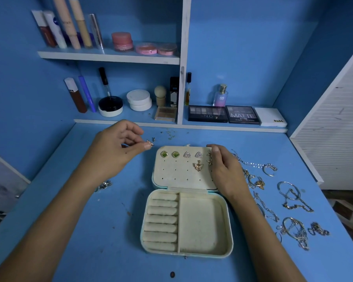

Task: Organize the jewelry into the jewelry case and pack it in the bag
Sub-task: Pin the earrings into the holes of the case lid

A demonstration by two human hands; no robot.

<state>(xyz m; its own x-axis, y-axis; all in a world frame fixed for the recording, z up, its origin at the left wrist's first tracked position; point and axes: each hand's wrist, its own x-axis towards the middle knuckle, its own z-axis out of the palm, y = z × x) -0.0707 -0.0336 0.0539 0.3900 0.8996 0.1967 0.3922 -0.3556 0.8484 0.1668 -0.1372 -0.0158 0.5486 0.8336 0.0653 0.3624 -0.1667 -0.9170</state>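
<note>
- Earring (150,142): pinched in the left hand (118,147) just left of the lid (181,176); probably light, stiff and easily dropped, best held by its edges.
- Case (186,222) lies open on the desk (110,231).
- Right hand (225,169) grips the lid's right edge.
- Chains (293,231) wait to the right.

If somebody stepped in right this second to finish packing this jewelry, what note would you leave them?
Left hand: pinches a small sparkly gold earring above the blue table.
Right hand: holds the right edge of the open cream jewelry case.
Done: green square studs, silver triangle studs and a gold butterfly earring sit pinned in the lid.
Left: the held earring, the silver and gold chains and rings lying right of the case, a small silver piece under the left forearm. Ring rolls and tray are empty. No bag in view.
</note>
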